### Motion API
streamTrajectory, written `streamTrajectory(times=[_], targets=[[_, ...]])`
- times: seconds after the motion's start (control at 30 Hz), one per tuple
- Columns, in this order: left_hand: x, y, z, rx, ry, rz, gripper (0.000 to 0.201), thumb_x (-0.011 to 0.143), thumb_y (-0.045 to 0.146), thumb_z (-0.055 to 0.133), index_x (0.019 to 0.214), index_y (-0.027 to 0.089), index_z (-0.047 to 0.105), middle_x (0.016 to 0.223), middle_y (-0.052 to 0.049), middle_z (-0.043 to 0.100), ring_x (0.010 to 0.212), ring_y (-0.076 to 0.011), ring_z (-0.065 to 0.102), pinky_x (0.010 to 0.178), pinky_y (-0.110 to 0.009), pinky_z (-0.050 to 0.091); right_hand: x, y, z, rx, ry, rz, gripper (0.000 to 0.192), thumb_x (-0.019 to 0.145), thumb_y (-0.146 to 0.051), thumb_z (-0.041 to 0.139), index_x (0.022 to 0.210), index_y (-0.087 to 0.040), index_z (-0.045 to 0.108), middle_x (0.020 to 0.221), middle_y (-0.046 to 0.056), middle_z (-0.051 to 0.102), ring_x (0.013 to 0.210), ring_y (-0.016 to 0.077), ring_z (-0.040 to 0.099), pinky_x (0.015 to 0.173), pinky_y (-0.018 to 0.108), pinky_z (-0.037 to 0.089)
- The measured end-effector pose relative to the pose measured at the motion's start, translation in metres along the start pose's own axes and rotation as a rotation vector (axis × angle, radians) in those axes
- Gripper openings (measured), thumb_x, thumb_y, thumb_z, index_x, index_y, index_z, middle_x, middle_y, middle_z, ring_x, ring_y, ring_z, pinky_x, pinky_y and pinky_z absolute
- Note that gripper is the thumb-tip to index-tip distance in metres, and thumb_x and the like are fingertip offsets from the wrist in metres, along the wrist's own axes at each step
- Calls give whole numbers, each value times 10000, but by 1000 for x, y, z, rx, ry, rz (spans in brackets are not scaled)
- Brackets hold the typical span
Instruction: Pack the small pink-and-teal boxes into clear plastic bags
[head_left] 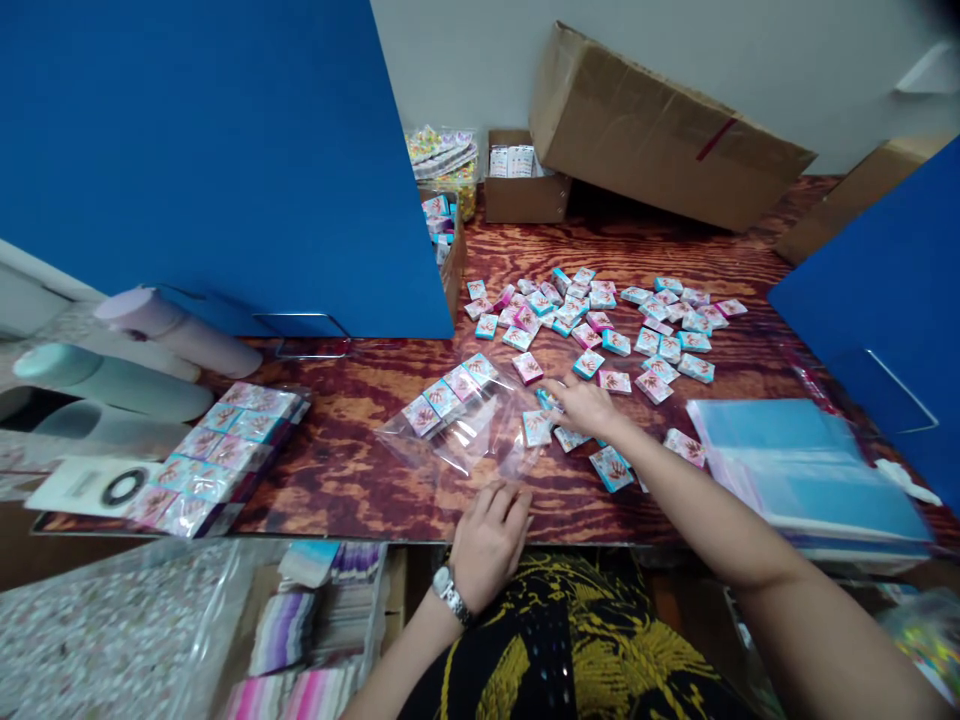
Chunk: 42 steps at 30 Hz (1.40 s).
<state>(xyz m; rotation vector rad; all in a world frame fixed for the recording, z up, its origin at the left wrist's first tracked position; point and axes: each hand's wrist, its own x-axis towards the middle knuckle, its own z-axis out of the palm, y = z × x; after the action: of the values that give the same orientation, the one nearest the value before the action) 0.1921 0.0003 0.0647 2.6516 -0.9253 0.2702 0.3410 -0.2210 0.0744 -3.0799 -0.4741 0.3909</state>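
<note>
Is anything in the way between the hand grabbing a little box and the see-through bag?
Nothing visible. The right hand rests on small boxes right at the clear plastic bag, whose near edge the left hand holds down.

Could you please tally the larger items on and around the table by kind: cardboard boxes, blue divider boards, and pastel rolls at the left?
Cardboard boxes: 3, namely the large tilted box, the small open box, and the box at the right edge
Blue divider boards: 2, namely the left board and the right board
Pastel rolls: 3
Total: 8
</note>
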Motion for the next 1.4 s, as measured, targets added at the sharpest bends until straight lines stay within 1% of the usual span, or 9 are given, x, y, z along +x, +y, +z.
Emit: streamTrajectory(times=[0.23, 0.4, 0.47, 0.57, 0.7, 0.83, 0.93, 1.1, 1.4], targets=[[-2, 1, 2, -17, 12, -9, 304, 870, 171, 524, 1167, 140, 578, 1129, -128, 621, 1052, -250, 563, 881, -400, 547, 1, 21, -11, -77, -87, -46, 555, 804, -235, 541, 1345, -309, 442, 1246, 100, 548, 975, 257, 617, 741, 335, 464], [0, 6, -2, -73, 20, -8, 294, 897, 190, 498, 1177, 137, 572, 1111, -121, 635, 1067, -257, 564, 881, -397, 547, -29, 18, -25, 18, 50, -78, 528, 826, -237, 516, 1345, -291, 434, 1260, 87, 543, 972, 243, 608, 728, 314, 459], [0, 6, -4, -146, 31, -28, 298, 908, 192, 488, 1191, 130, 559, 1110, -120, 636, 1047, -239, 573, 889, -380, 543, -53, 10, -26, 103, 83, -188, 573, 814, -257, 543, 1367, -288, 398, 1267, 79, 539, 1003, 241, 593, 739, 304, 462], [0, 8, -3, -249, 47, -83, 312, 919, 190, 471, 1214, 111, 533, 1113, -127, 636, 1021, -217, 587, 900, -358, 538, -84, -13, -14, 128, -30, -300, 595, 791, -218, 559, 1365, -250, 407, 1209, 96, 567, 991, 245, 595, 751, 314, 478], [2, 12, 6, -302, -3, -119, 334, 925, 208, 453, 1235, 99, 515, 1150, -150, 628, 1063, -234, 590, 931, -392, 527, -103, -40, 13, 70, -124, -216, 672, 771, -170, 579, 1405, -246, 370, 1247, 134, 538, 1027, 291, 581, 713, 362, 517], [6, 14, 13, -348, -49, -148, 386, 920, 207, 442, 1279, 68, 478, 1203, -187, 606, 1113, -251, 582, 954, -414, 516, -116, -25, 25, 273, -2, -307, 814, 795, -290, 633, 1486, -245, 205, 1421, 148, 382, 1189, 297, 494, 883, 425, 510], [10, 14, 16, -421, -62, -170, 448, 912, 195, 443, 1340, 65, 421, 1240, -186, 592, 1144, -244, 572, 985, -410, 498, -129, -1, 33, 393, 132, -385, 720, 849, -289, 582, 1475, -241, 230, 1413, 134, 380, 1263, 268, 434, 1004, 427, 447], [15, 16, 25, -531, -125, -205, 485, 886, 192, 468, 1356, 87, 409, 1273, -178, 582, 1173, -243, 567, 1007, -408, 483, -139, 4, 55, 356, 296, -367, 454, 925, -234, 464, 1377, -229, 415, 1250, 127, 511, 1152, 238, 523, 949, 405, 494], [12, 18, 33, -516, -158, -211, 505, 876, 171, 442, 1369, 78, 391, 1234, -187, 606, 1119, -253, 602, 958, -428, 509, -136, -12, 71, 254, 456, -326, 367, 936, -268, 492, 1295, -201, 529, 1143, 137, 568, 1046, 242, 572, 878, 396, 532]])
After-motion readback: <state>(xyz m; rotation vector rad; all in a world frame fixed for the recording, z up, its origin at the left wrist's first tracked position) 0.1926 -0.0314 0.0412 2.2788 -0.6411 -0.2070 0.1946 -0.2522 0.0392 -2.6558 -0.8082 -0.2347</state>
